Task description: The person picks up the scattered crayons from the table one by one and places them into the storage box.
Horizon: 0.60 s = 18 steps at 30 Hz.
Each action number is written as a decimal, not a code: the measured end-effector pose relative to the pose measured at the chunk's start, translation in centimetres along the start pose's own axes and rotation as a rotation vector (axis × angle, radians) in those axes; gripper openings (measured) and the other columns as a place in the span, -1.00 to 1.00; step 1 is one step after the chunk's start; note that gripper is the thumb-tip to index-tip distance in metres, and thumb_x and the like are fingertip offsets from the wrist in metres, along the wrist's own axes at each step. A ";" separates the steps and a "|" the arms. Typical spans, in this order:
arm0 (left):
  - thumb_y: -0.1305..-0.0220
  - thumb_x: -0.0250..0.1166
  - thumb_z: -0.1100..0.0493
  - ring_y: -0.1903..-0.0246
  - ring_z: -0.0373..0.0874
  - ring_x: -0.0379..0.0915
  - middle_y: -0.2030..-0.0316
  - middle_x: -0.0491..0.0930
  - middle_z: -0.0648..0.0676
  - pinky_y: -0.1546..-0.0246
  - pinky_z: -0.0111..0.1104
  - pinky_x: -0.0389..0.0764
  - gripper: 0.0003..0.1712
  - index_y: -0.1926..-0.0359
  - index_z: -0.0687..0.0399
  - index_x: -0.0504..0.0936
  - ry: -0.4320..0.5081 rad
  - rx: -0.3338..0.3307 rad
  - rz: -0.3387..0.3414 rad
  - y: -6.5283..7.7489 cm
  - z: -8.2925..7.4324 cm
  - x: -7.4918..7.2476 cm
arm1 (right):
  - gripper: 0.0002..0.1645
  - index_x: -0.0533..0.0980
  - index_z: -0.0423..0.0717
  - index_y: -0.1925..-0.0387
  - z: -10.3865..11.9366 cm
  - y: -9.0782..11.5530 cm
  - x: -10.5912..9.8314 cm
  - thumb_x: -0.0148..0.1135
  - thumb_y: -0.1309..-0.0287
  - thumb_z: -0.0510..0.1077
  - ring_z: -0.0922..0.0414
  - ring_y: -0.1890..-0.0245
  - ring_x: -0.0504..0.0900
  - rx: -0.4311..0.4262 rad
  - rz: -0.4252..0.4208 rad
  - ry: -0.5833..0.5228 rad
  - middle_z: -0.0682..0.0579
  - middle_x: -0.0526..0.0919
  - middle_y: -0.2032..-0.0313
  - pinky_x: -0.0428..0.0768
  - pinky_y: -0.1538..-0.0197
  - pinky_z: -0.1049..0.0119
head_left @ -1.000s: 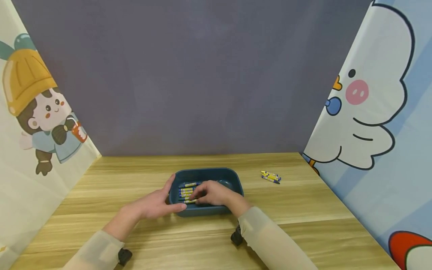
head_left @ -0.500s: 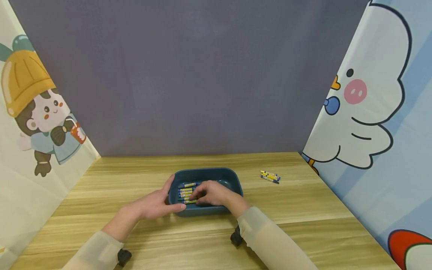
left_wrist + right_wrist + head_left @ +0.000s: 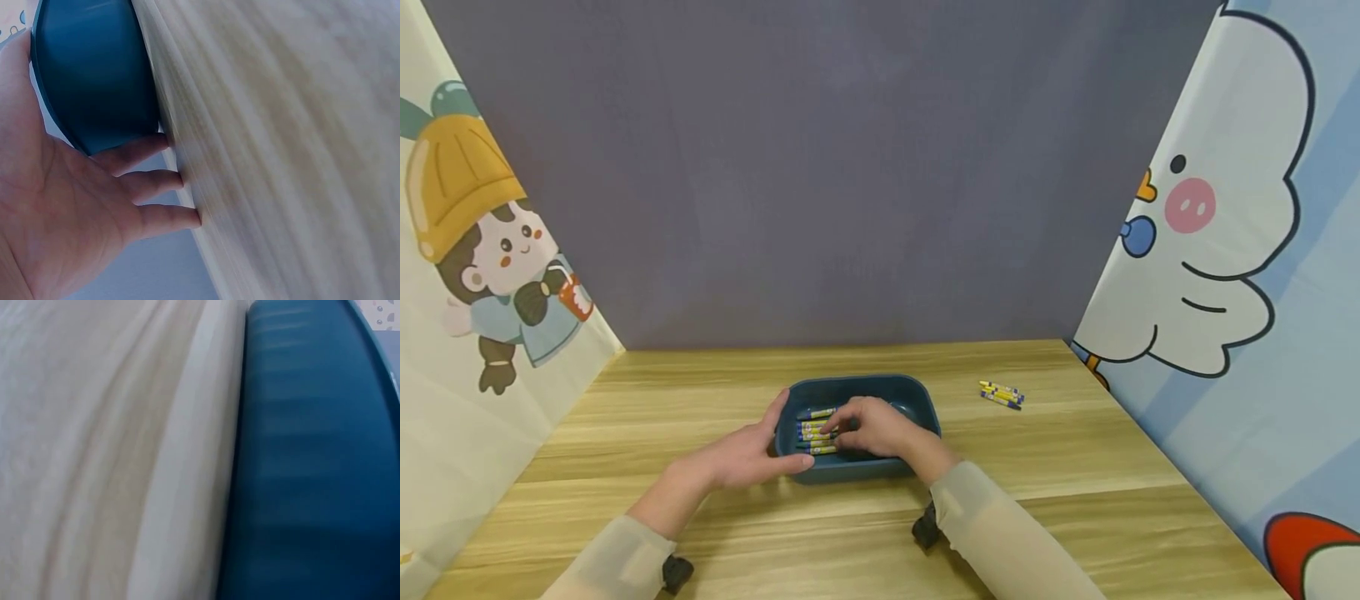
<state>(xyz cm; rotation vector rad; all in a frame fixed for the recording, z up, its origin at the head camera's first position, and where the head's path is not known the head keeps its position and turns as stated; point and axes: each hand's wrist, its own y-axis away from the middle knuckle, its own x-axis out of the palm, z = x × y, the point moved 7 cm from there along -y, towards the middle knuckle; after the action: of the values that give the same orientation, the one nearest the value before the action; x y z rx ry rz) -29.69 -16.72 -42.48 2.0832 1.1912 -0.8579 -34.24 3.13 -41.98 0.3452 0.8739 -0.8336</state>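
Right hand (image 3: 880,427) shifted slightly, fingers (image 3: 844,412) now higher in head view, nearer the middle crayons (image 3: 811,431)

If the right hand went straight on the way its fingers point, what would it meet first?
Probably the crayons at the left end of the tray; the right hand may already touch them.

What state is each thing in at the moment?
Blue tray: upright, uncovered, on the table.
Crayons in the tray: lying down, partly hidden.
Crayons on the table: lying close together, outside the tray.
Left hand: fingers spread, touching the tray.
Right hand: inside the tray, fingers bent; whether it pinches a crayon is unclear.
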 end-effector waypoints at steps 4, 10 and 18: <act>-0.41 0.34 -0.50 -0.37 0.21 0.58 -0.45 0.50 0.48 -0.40 0.20 0.54 0.49 -0.79 0.06 -0.46 -0.003 0.001 -0.004 -0.1 0.0 0.0 | -0.78 0.83 0.11 -0.07 0.1 0.4 -1.1 0.43 -0.49 -0.13 0.27 0.24 0.55 0.009 -0.062 -0.029 0.13 0.72 0.03 0.58 0.14 0.31; -0.40 0.35 -0.50 -0.41 0.22 0.54 -0.46 0.50 0.46 -0.45 0.20 0.49 0.49 -0.79 0.09 -0.43 -0.002 0.007 -0.013 -0.1 -0.1 0.0 | -0.77 0.81 0.10 -0.11 -0.1 1.9 -3.7 0.38 -0.53 -0.09 0.19 0.35 0.54 0.019 -0.134 -0.083 0.13 0.72 0.08 0.57 0.24 0.29; -0.39 0.37 -0.49 -0.40 0.25 0.53 -0.42 0.52 0.50 -0.48 0.20 0.46 0.50 -0.79 0.11 -0.42 -0.022 0.012 -0.033 -0.1 -0.1 -0.1 | -0.74 0.79 0.02 -0.13 -3.1 4.9 -8.4 0.39 -0.53 -0.08 0.21 0.49 0.46 0.046 -0.222 -0.123 0.03 0.75 0.08 0.49 0.41 0.32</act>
<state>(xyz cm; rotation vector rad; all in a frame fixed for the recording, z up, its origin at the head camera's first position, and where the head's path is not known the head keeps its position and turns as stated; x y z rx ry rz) -29.77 -16.69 -42.35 2.0633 1.2154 -0.9024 -35.20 12.24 -37.57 0.2359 0.7880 -1.0709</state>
